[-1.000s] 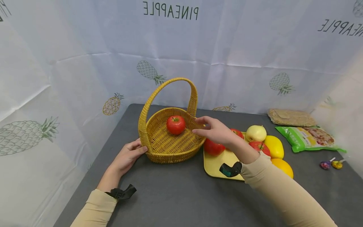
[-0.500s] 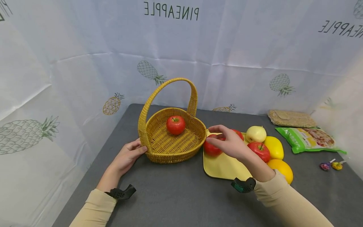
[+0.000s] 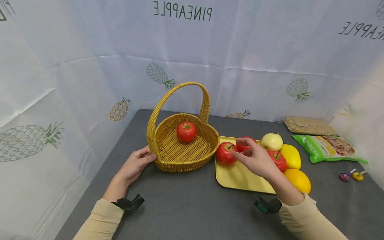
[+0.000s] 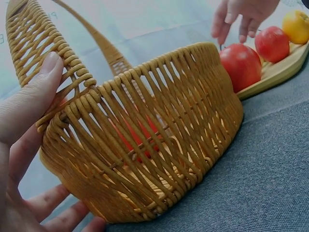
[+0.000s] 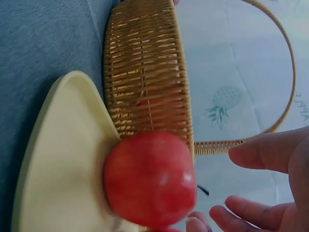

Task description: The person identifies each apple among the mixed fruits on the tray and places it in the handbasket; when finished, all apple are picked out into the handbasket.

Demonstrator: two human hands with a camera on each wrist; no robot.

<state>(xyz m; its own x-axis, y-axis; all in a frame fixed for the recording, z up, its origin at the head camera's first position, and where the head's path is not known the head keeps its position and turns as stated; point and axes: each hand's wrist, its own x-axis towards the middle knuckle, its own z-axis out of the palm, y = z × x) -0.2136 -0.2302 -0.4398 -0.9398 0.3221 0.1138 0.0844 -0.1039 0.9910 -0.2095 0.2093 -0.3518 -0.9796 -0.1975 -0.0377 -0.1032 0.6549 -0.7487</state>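
Left hand [image 3: 136, 165] braces the basket [image 3: 183, 151] steady – fingers flat against its wall – while the right hand [image 3: 258, 160], spread and seemingly empty, hovers over a red apple [image 3: 225, 153].

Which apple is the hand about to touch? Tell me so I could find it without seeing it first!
Find the big woven basket on the grey table, then the flat yellow tray right beside it. On the tray's corner nearest the basket sits a red apple, just in front of the right hand. It stands alone at that end; the other fruit crowds the tray's far side.
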